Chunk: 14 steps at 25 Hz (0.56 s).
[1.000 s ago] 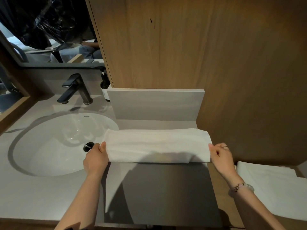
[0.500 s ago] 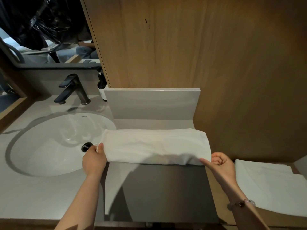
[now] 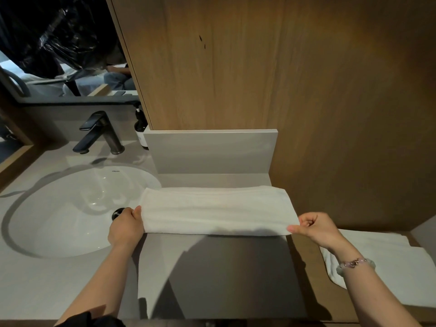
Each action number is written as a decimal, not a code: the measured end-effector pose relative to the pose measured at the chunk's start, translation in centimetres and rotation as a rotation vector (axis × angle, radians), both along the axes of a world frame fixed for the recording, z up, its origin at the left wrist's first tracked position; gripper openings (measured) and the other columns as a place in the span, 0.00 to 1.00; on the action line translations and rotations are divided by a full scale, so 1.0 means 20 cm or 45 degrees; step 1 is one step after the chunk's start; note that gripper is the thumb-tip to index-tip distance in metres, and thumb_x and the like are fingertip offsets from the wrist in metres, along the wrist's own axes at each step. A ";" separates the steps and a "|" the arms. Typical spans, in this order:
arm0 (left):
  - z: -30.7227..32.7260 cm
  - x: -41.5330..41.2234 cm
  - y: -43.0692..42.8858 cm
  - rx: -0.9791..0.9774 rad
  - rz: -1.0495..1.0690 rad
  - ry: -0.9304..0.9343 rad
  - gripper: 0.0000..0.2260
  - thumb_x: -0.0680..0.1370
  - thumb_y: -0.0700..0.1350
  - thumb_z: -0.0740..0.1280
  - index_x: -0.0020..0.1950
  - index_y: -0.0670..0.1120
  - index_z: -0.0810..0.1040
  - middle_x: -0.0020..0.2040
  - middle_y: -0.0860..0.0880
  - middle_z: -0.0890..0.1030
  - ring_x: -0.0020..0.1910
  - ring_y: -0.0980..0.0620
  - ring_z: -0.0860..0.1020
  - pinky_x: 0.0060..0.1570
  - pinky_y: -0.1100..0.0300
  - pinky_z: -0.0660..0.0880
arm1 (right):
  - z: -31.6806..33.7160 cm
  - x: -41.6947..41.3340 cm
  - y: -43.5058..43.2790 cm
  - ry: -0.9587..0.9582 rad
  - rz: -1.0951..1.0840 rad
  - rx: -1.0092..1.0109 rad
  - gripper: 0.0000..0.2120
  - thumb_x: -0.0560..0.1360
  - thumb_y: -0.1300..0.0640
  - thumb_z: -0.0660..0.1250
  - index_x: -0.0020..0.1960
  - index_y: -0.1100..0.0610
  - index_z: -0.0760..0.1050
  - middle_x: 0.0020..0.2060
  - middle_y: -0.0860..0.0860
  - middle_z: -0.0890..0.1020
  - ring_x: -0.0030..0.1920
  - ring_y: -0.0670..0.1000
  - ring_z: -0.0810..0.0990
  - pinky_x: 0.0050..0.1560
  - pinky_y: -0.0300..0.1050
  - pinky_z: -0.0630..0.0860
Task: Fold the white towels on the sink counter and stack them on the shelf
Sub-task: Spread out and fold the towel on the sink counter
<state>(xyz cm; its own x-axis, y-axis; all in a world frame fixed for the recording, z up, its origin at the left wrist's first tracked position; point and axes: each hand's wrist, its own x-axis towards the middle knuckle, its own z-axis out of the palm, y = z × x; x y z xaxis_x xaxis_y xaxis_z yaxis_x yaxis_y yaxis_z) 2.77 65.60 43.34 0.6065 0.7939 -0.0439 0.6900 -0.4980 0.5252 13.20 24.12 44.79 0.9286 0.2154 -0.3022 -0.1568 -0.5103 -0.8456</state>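
A white towel (image 3: 214,210) lies folded into a long strip across the grey sink counter (image 3: 224,274), just right of the basin. My left hand (image 3: 127,226) grips the strip's near left corner. My right hand (image 3: 316,228) pinches its near right corner between thumb and fingers. A second white towel (image 3: 387,263) rests folded on the lower wooden shelf (image 3: 306,267) at the right, partly behind my right forearm.
The white oval basin (image 3: 70,208) with a black drain fills the left of the counter. A black faucet (image 3: 99,133) and a dark soap bottle (image 3: 141,133) stand behind it. A grey backsplash (image 3: 210,152) and a wooden wall panel (image 3: 259,79) rise beyond the towel.
My right hand has slid from the towel's right end down to its near right corner and now pinches it. My left hand has kept its hold on the left corner.
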 end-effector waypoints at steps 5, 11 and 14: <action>0.02 0.01 0.05 -0.063 -0.023 -0.072 0.15 0.79 0.54 0.59 0.48 0.42 0.75 0.45 0.44 0.79 0.48 0.41 0.74 0.50 0.51 0.71 | 0.05 0.08 0.06 0.060 -0.031 0.067 0.10 0.68 0.54 0.75 0.39 0.57 0.77 0.28 0.50 0.71 0.33 0.50 0.70 0.38 0.43 0.70; 0.09 0.14 -0.01 -0.130 -0.056 -0.279 0.14 0.81 0.48 0.57 0.45 0.38 0.73 0.40 0.44 0.76 0.44 0.41 0.74 0.42 0.55 0.65 | 0.12 0.20 0.36 -0.295 -0.252 -0.350 0.11 0.75 0.48 0.66 0.41 0.55 0.76 0.36 0.48 0.77 0.41 0.52 0.75 0.36 0.42 0.69; 0.09 0.16 -0.01 -0.081 -0.013 -0.252 0.14 0.82 0.47 0.55 0.46 0.38 0.72 0.39 0.43 0.74 0.41 0.43 0.70 0.41 0.55 0.63 | 0.10 0.21 0.38 -0.392 -0.103 -0.615 0.11 0.79 0.48 0.59 0.46 0.54 0.72 0.40 0.50 0.77 0.42 0.54 0.76 0.40 0.44 0.69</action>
